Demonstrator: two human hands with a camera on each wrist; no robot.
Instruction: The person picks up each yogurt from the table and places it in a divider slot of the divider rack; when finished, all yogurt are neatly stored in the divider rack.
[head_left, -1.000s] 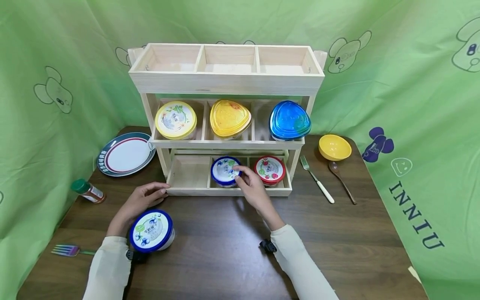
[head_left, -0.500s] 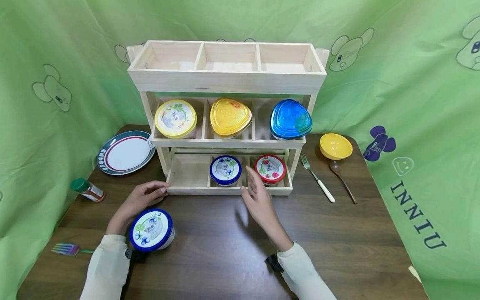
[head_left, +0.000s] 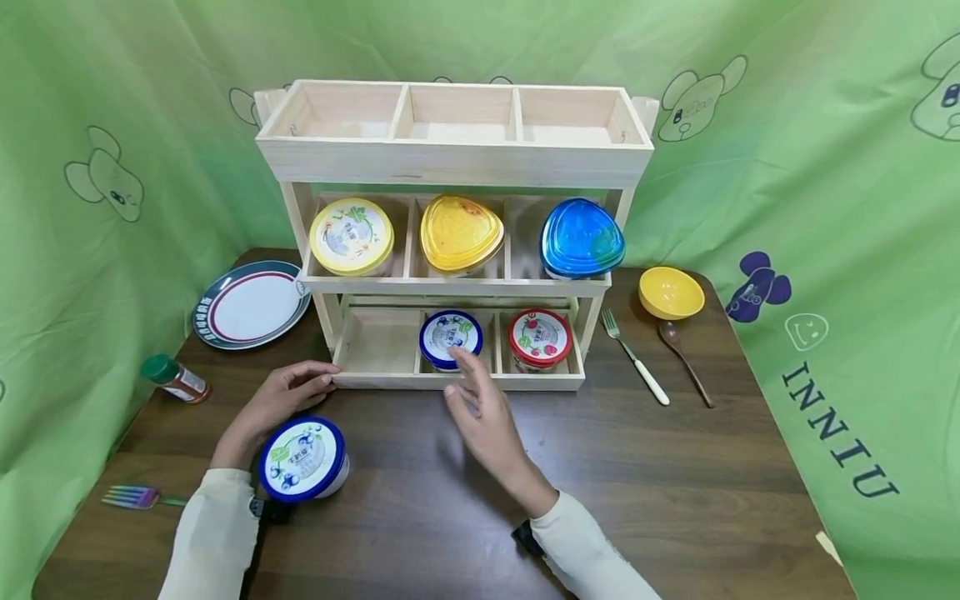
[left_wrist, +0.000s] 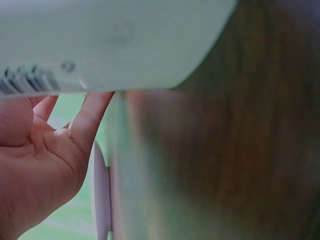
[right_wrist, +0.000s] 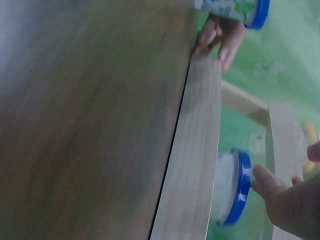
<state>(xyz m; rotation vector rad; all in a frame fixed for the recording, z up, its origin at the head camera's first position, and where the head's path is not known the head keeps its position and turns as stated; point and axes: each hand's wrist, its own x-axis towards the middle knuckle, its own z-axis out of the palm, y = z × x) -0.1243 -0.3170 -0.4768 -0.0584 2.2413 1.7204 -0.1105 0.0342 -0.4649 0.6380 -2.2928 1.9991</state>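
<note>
My left hand (head_left: 288, 398) rests its fingertips at the lower left corner of a wooden three-tier shelf (head_left: 457, 382). A tub with a blue lid (head_left: 302, 460) stands on the table beside that wrist; its white side with a barcode (left_wrist: 120, 45) fills the top of the left wrist view. My right hand (head_left: 483, 421) is in front of the bottom tier, fingers spread and holding nothing. Its index fingertip overlaps the front rim of a smaller blue-lidded tub (head_left: 450, 333) in the middle compartment. A red-lidded tub (head_left: 540, 337) sits in the right compartment.
The middle tier holds a yellow-lidded tub (head_left: 351, 236), a yellow rounded-triangle container (head_left: 461, 233) and a blue one (head_left: 581, 237). Left lie a plate (head_left: 251, 304), a spice jar (head_left: 176, 379) and a fork (head_left: 138, 497). Right are a yellow bowl (head_left: 670, 293), another fork (head_left: 637, 362) and a spoon (head_left: 686, 364).
My right hand has let go of the smaller blue-lidded tub, drawn back to the right, then moved left to its front. The left hand keeps its place at the shelf corner.
</note>
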